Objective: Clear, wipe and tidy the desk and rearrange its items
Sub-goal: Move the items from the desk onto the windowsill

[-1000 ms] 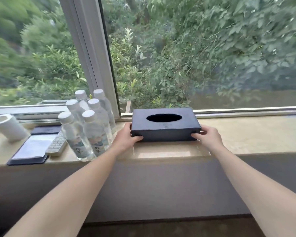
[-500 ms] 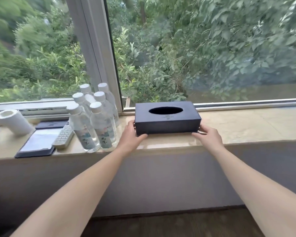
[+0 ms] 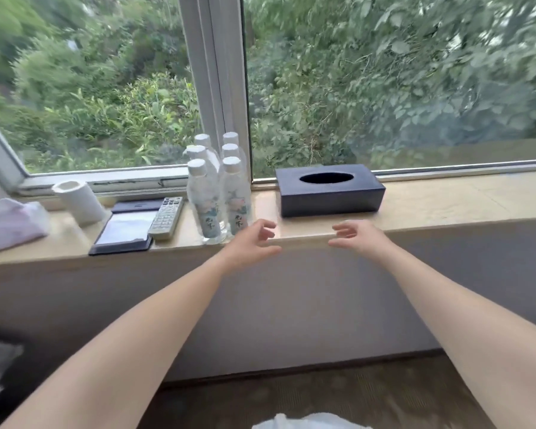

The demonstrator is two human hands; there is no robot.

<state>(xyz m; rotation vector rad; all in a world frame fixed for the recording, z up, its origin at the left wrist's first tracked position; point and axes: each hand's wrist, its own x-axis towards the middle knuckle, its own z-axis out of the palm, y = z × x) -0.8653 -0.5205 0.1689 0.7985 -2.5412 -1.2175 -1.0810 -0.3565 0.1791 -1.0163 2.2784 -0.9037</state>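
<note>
Two bare hands hovered just in front of the near edge of a pale stone desk ledge [image 3: 446,199], holding nothing. The left hand [image 3: 254,243] and right hand [image 3: 358,238] faced each other, fingers loosely curved and spread, touching no object.

Beyond them, apart from both, a tissue box [image 3: 330,198] sat on the ledge with its back close to the window frame. It was dark, rectangular and sharp-cornered, with an oval opening on top and no tissue showing. It lay roughly square to the window.

The left hand was just beside a tight cluster of six water bottles [image 3: 217,193], clear with white caps and printed labels. The front pair stood close to the ledge's front edge. The likeliest mishap was a sideways sweep of that hand clipping a front bottle; packed so closely, one could topple the others or roll to the floor.

Further left lay a grey remote control [image 3: 166,216] just beside a dark notepad folder [image 3: 124,230], then a tilted white paper roll [image 3: 79,201] and a pale cloth [image 3: 10,224].
</note>
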